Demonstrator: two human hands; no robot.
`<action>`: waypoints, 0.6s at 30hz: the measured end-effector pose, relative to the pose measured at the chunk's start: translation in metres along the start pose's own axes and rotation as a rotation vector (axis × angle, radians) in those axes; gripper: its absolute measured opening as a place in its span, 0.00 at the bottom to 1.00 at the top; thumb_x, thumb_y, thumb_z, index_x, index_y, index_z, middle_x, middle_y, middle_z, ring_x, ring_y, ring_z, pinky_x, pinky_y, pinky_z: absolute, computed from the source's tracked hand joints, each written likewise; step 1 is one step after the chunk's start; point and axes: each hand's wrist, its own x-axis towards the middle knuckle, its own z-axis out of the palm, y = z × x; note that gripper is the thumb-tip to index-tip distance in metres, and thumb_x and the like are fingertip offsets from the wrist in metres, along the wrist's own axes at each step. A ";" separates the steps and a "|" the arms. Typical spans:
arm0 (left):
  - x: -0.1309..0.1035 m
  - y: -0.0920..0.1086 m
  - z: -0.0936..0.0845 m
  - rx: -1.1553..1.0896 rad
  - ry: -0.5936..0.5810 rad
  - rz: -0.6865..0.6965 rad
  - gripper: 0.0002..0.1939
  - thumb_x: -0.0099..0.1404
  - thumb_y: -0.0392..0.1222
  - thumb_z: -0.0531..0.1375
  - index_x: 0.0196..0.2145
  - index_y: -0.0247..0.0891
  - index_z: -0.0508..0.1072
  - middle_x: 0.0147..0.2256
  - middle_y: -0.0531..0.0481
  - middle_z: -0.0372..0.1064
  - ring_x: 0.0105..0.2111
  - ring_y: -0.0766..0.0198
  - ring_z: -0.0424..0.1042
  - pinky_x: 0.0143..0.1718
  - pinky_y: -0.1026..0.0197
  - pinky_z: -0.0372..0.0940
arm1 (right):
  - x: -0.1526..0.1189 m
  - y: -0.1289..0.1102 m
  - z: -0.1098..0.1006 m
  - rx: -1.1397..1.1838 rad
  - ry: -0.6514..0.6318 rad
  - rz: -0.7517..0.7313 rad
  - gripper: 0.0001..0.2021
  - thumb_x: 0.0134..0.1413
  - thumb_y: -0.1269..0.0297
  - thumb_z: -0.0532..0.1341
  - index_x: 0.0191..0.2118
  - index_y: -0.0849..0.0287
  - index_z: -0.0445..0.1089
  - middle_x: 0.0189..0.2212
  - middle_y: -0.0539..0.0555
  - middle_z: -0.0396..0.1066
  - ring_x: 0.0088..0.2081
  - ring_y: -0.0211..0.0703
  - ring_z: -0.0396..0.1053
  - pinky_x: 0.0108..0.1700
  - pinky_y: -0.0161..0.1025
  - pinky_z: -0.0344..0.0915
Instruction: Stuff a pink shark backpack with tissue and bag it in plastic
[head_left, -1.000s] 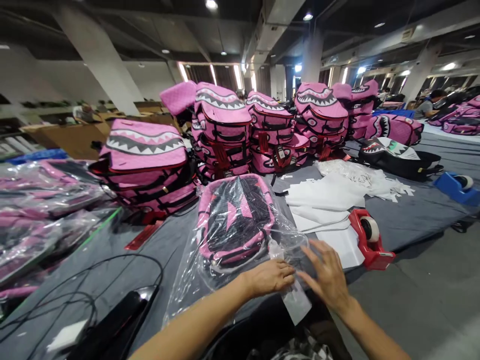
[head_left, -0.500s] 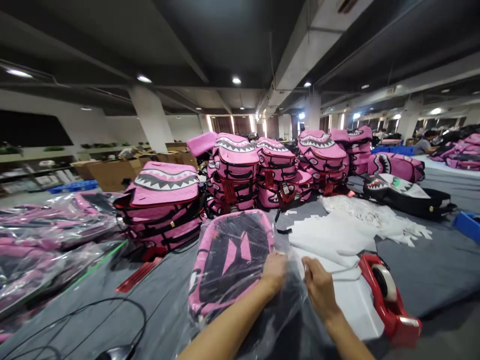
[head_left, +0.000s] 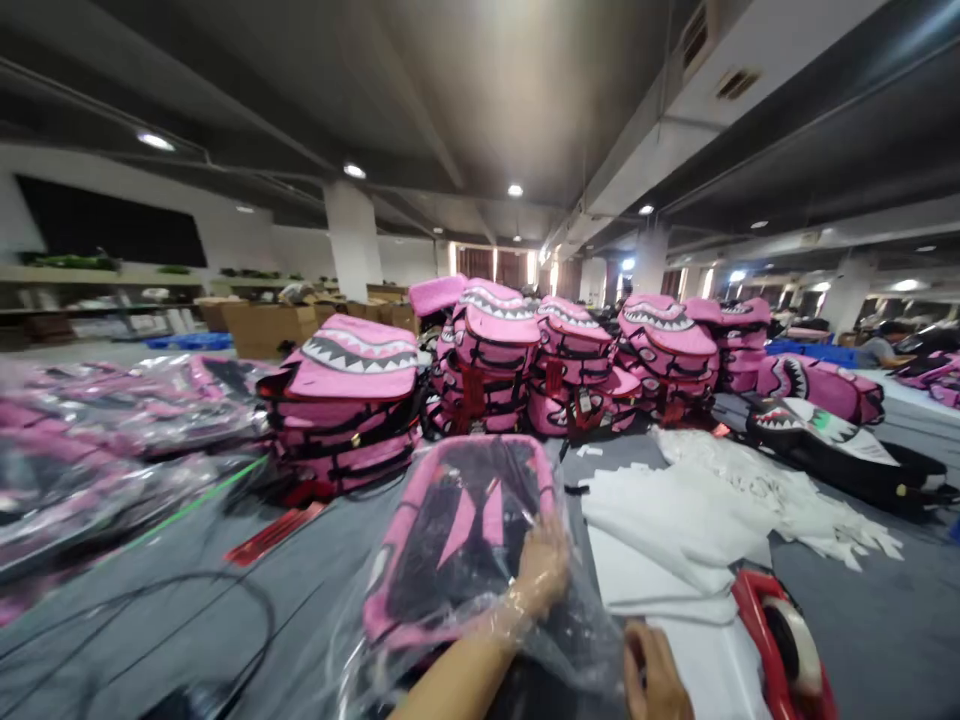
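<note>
A pink-and-black backpack [head_left: 469, 515] lies in a clear plastic bag [head_left: 592, 610] on the table in front of me. My left hand [head_left: 544, 570] is at its right edge, with clear film over the wrist, so it seems to be inside the bag. Blur smears those fingers. Lower right, my right hand [head_left: 654, 672] has curled fingers, closed at the edge of the film. Beside it lie white sheets [head_left: 667, 530] and a red tape dispenser [head_left: 780, 640].
Stacked pink backpacks [head_left: 495, 350] with a shark-teeth print line the back. Bagged ones [head_left: 135, 430] lie at left, near a red strap [head_left: 274, 533] and a black cable [head_left: 262, 610]. A white heap [head_left: 780, 480] and a black backpack [head_left: 840, 450] are at right.
My left hand has slid further into view under the film, which now covers its wrist. My right hand has moved down, closer to me. The camera view has shifted left and up.
</note>
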 end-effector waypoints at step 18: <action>-0.326 -0.117 -0.112 -0.092 0.760 -0.873 0.24 0.60 0.62 0.53 0.25 0.35 0.64 0.26 0.47 0.61 0.25 0.62 0.61 0.33 0.57 0.60 | -0.037 -0.002 -0.074 0.054 -0.351 0.421 0.21 0.58 0.45 0.51 0.30 0.61 0.61 0.21 0.51 0.60 0.21 0.34 0.56 0.28 0.33 0.57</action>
